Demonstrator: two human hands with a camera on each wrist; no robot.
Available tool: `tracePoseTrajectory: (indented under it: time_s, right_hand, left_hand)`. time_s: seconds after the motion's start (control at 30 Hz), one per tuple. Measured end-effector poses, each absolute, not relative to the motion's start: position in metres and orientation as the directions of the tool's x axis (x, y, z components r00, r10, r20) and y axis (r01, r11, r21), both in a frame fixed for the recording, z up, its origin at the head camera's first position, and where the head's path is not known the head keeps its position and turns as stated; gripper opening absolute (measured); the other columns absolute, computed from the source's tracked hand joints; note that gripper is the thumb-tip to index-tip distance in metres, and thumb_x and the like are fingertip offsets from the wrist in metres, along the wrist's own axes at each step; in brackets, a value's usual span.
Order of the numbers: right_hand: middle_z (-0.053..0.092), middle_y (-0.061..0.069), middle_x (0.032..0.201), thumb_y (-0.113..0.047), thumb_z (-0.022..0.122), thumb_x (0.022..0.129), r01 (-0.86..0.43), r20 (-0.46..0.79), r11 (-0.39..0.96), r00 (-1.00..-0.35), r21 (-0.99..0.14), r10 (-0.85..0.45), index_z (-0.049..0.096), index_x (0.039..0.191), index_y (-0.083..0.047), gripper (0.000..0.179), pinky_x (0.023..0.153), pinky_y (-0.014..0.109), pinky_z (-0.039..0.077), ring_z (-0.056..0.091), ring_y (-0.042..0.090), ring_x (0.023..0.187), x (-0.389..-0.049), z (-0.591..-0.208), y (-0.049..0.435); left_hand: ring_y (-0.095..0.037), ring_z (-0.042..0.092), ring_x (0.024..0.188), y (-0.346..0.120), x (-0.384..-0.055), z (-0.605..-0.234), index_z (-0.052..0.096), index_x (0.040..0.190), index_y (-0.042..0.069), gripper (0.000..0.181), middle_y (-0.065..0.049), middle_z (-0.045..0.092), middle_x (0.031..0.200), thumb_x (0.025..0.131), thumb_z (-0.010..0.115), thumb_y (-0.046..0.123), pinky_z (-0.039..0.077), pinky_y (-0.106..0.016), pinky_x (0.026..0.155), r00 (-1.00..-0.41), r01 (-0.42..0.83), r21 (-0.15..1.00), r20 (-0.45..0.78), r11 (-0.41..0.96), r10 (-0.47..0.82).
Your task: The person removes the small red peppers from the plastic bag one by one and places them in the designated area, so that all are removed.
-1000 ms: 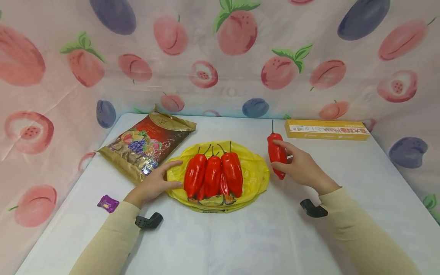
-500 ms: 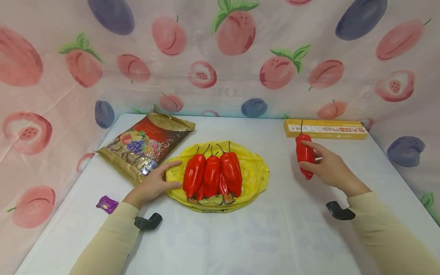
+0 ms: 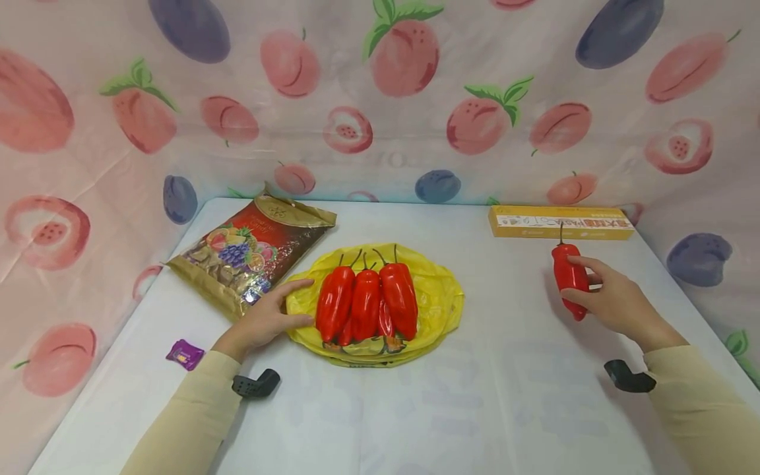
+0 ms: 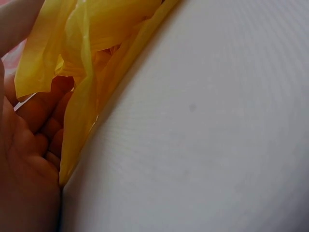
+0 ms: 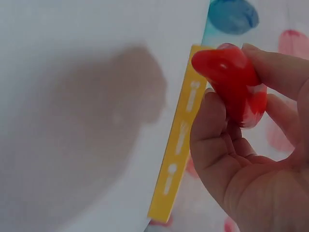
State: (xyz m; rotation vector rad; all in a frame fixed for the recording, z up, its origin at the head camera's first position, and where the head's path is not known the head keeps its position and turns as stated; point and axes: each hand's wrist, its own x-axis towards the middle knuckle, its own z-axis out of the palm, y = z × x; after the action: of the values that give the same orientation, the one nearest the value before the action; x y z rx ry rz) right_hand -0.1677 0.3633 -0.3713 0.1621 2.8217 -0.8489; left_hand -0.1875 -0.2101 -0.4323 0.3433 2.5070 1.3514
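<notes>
A red pepper, stem pointing away, is pinched between thumb and fingers of the right grip above the desk; the left grip, thumb and forefinger parted, touches the yellow bag beneath more peppers.

A: Head cam?
B: Up high, facing forward and down, farthest off; gets most of the white tabletop.
A: Left wrist?
B: Close in on the yellow bag.
A: Right?
B: Close too, red pepper nearest, yellow box behind.
A: Shared?
B: Head-left: bag. Head-right: pepper, box.
</notes>
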Motion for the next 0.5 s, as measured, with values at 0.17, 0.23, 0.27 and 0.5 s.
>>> tracePoseTrajectory:
  time_s: [0.17,0.23,0.27,0.5]
  right_hand:
    - [0.035,0.042,0.129,-0.042,0.069,0.094,0.201,-0.225,0.834,-0.970,-0.514,0.095,0.017,0.156,0.001,0.092,0.070,0.051,0.060,0.041,0.058,0.110,-0.164,-0.377,0.385]
    - [0.034,0.042,0.130,-0.042,0.069,0.093,0.217,-0.226,0.834,-0.967,-0.508,0.113,0.016,0.156,0.002,0.093,0.069,0.051,0.060,0.041,0.059,0.110,-0.163,-0.379,0.392]
    - [0.033,0.043,0.130,-0.043,0.070,0.093,0.224,-0.227,0.833,-0.966,-0.506,0.122,0.016,0.156,0.002,0.094,0.069,0.051,0.060,0.041,0.059,0.110,-0.163,-0.380,0.395]
    - [0.030,0.045,0.131,-0.043,0.070,0.092,0.266,-0.251,0.821,-0.955,-0.505,0.155,0.014,0.156,0.004,0.096,0.070,0.051,0.060,0.040,0.060,0.110,-0.159,-0.386,0.414]
  left_hand:
    - [-0.042,0.030,0.142,-0.210,-0.188,-0.432,0.046,0.150,0.017,0.075,-0.019,0.038,0.154,0.085,0.079,0.033,0.020,-0.069,0.111,-0.935,0.081,0.839,-0.124,0.538,0.333]
    - [-0.043,0.029,0.142,-0.210,-0.188,-0.432,0.045,0.150,0.018,0.075,-0.019,0.037,0.155,0.086,0.079,0.034,0.020,-0.069,0.111,-0.933,0.077,0.837,-0.130,0.541,0.334]
    - [-0.043,0.029,0.143,-0.210,-0.188,-0.432,0.045,0.150,0.017,0.075,-0.019,0.036,0.155,0.086,0.079,0.034,0.020,-0.069,0.111,-0.933,0.074,0.839,-0.132,0.540,0.334]
    - [-0.042,0.029,0.142,-0.210,-0.187,-0.433,0.045,0.150,0.016,0.074,-0.019,0.037,0.155,0.086,0.079,0.031,0.020,-0.068,0.112,-0.933,0.075,0.851,-0.125,0.520,0.339]
